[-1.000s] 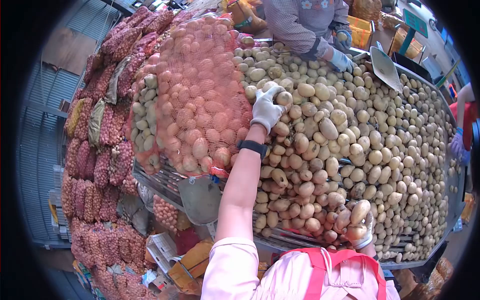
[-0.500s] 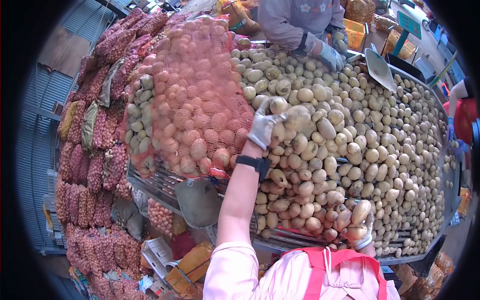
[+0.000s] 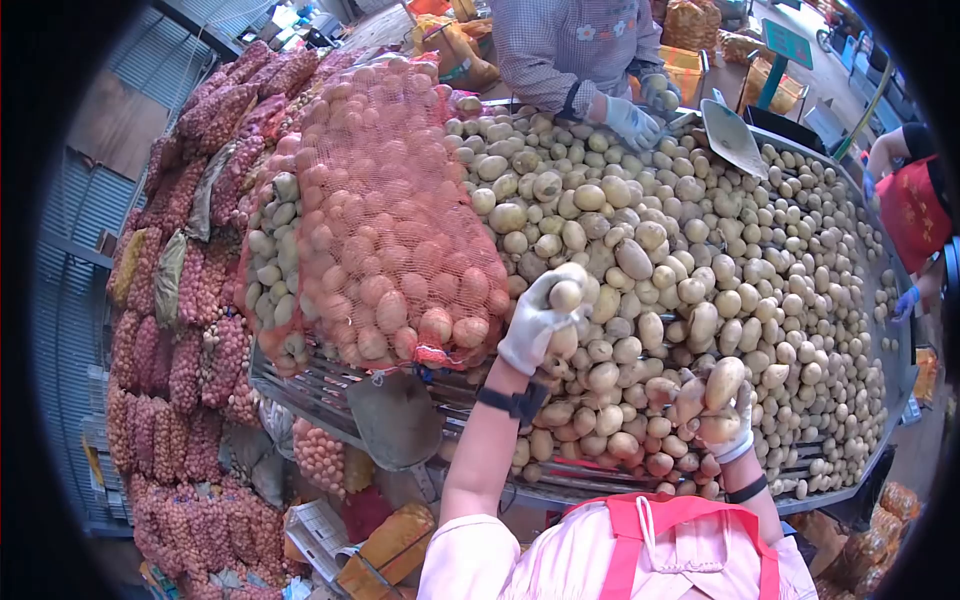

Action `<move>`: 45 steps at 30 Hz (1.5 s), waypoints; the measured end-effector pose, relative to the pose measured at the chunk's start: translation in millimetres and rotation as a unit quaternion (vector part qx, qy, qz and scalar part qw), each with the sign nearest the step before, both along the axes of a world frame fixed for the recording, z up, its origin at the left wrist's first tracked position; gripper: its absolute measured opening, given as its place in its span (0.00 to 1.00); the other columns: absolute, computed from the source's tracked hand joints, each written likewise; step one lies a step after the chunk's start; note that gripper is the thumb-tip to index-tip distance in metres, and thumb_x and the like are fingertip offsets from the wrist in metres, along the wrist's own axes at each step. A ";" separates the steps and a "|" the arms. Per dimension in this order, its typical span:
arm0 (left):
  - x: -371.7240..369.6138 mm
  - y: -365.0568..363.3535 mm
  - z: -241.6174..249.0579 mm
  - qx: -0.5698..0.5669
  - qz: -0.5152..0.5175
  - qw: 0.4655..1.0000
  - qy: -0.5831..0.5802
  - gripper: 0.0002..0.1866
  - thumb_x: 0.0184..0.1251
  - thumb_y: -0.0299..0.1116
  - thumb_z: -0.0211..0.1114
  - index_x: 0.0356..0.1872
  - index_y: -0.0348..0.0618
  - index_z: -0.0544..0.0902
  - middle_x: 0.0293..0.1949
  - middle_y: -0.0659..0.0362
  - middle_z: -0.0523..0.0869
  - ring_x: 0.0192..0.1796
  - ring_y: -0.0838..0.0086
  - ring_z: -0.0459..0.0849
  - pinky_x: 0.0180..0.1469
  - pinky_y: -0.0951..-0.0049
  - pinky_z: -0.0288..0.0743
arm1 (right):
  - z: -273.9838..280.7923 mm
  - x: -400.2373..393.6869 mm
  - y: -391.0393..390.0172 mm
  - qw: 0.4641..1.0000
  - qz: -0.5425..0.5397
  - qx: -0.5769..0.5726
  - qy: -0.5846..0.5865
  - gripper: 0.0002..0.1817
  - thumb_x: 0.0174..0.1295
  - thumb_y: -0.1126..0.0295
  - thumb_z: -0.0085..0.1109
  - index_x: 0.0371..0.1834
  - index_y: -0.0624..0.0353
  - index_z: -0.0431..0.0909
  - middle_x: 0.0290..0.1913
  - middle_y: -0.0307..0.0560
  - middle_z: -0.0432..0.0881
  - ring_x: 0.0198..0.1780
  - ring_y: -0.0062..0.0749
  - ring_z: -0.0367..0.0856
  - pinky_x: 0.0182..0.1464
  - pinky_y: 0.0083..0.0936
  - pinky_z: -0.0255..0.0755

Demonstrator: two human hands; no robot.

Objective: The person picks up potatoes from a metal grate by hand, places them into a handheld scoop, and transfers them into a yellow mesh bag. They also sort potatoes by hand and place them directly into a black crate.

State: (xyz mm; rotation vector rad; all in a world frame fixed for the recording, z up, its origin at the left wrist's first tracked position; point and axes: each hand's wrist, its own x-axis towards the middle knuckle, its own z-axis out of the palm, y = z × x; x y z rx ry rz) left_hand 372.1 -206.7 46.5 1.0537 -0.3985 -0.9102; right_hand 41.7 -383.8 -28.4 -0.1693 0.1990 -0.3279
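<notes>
My left hand (image 3: 532,328), in a whitish glove, is closed round a small potato (image 3: 566,295), with another potato (image 3: 562,343) against its fingers. To the right, my gloved right hand (image 3: 737,440) grips several potatoes, among them a long pale potato (image 3: 724,384) that sticks up above the fingers. Both hands are over a wide heap of loose potatoes (image 3: 650,328) on a slatted metal table (image 3: 570,487). Just left of my left hand lies a full red mesh sack of potatoes (image 3: 400,210).
Across the table a person in a checked sleeve (image 3: 540,70) has a gloved hand (image 3: 632,122) on the heap. A metal scoop (image 3: 733,138) lies at the far edge, another scoop (image 3: 395,420) at the near left. Stacked mesh sacks (image 3: 190,400) line the left. Another person's blue glove (image 3: 906,303) is at right.
My left hand has drawn back towards me and now holds a small potato. My right hand has risen from the near edge with its potatoes. The view has shifted slightly.
</notes>
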 end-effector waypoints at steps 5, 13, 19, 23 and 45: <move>-38.5 80.3 2.3 -0.012 0.040 0.997 0.064 0.29 0.50 0.16 0.67 0.57 0.42 0.75 0.55 0.52 0.80 0.54 0.61 0.86 0.41 0.66 0.86 | 32.4 5.1 9.2 0.994 0.074 0.061 0.044 0.38 0.70 0.40 0.46 0.73 0.57 0.63 0.75 0.59 0.62 0.73 0.56 0.64 0.76 0.52 0.57; -71.7 129.4 -44.3 0.062 0.146 0.982 0.101 0.27 0.55 0.13 0.66 0.56 0.45 0.75 0.52 0.56 0.79 0.47 0.71 0.84 0.42 0.70 0.86 | 61.9 110.4 33.9 0.960 0.262 0.074 0.069 0.32 0.70 0.54 0.56 0.70 0.64 0.66 0.67 0.59 0.74 0.65 0.54 0.76 0.68 0.48 0.72; -53.6 95.2 -59.7 0.122 0.146 0.979 -0.067 0.24 0.55 0.13 0.70 0.52 0.43 0.79 0.47 0.64 0.78 0.46 0.83 0.77 0.45 0.82 0.78 | 26.2 152.8 51.9 0.931 0.320 -0.023 0.174 0.25 0.68 0.56 0.62 0.60 0.61 0.74 0.51 0.56 0.83 0.49 0.44 0.85 0.50 0.41 0.84; -48.0 90.3 -63.6 0.130 0.079 0.980 -0.126 0.24 0.54 0.18 0.70 0.54 0.44 0.79 0.49 0.64 0.78 0.50 0.80 0.78 0.55 0.77 0.76 | 42.7 169.2 56.5 0.928 0.298 -0.024 0.223 0.23 0.68 0.57 0.63 0.58 0.60 0.75 0.46 0.52 0.84 0.44 0.40 0.86 0.45 0.37 0.85; -110.6 86.9 -55.8 0.067 0.125 0.989 -0.050 0.29 0.52 0.22 0.71 0.60 0.41 0.78 0.57 0.55 0.80 0.61 0.67 0.78 0.66 0.68 0.71 | 25.0 119.2 72.1 0.901 0.349 -0.027 0.256 0.23 0.69 0.54 0.63 0.59 0.56 0.75 0.49 0.48 0.82 0.49 0.41 0.83 0.44 0.40 0.82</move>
